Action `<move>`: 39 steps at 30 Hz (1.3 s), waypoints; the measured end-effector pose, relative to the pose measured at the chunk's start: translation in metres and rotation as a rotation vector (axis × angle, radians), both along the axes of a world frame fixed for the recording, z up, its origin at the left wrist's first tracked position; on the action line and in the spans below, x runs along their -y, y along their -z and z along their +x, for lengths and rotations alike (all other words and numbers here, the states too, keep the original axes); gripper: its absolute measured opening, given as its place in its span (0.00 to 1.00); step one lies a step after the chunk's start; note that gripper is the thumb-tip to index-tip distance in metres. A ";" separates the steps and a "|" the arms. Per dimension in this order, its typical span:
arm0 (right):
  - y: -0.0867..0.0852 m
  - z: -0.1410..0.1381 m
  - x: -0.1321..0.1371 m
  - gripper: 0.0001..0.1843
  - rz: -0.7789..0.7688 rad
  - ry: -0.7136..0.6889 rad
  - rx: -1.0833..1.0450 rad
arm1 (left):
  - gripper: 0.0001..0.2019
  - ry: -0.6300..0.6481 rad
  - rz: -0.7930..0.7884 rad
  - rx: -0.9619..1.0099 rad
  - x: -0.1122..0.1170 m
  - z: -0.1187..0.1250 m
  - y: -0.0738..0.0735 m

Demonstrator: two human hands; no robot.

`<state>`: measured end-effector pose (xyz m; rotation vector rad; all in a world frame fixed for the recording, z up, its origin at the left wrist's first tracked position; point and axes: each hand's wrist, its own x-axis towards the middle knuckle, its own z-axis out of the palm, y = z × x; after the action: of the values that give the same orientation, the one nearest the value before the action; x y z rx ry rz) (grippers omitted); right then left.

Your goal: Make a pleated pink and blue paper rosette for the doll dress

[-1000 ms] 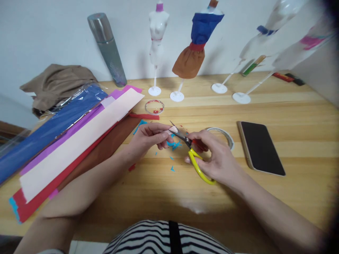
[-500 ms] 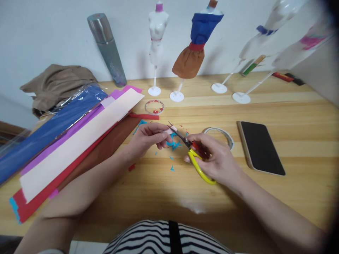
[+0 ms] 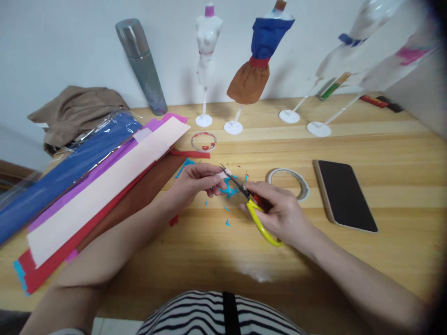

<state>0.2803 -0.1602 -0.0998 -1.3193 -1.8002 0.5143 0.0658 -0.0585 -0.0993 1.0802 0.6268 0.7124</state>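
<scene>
At the back of the wooden surface (image 3: 209,260) stand 4 mannequins (image 3: 208,35). The left hand (image 3: 199,180) pinches a small pale piece (image 3: 224,174) above blue scraps (image 3: 229,188); the right hand (image 3: 281,209) grips yellow-handled scissors (image 3: 246,192), their blades at that piece.

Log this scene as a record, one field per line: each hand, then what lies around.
Left hand: holds a small pale piece
Right hand: holds yellow-handled scissors, blades at the pale piece; cut too small to tell
Scraps near hands: bright blue scraps on the table
Left side: layered colored sheets, pale one uppermost
Right side: tape roll; dark-screened phone beyond it
Back: bottle; four dress forms on white stands
</scene>
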 end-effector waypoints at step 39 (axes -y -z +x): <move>-0.016 -0.010 0.004 0.24 -0.892 -0.191 -1.067 | 0.39 0.143 0.162 -0.174 0.005 -0.005 -0.019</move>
<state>0.2707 -0.1645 -0.0838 -1.0133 -0.7627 1.8523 0.0611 -0.0637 -0.0807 1.3337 0.6405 0.5563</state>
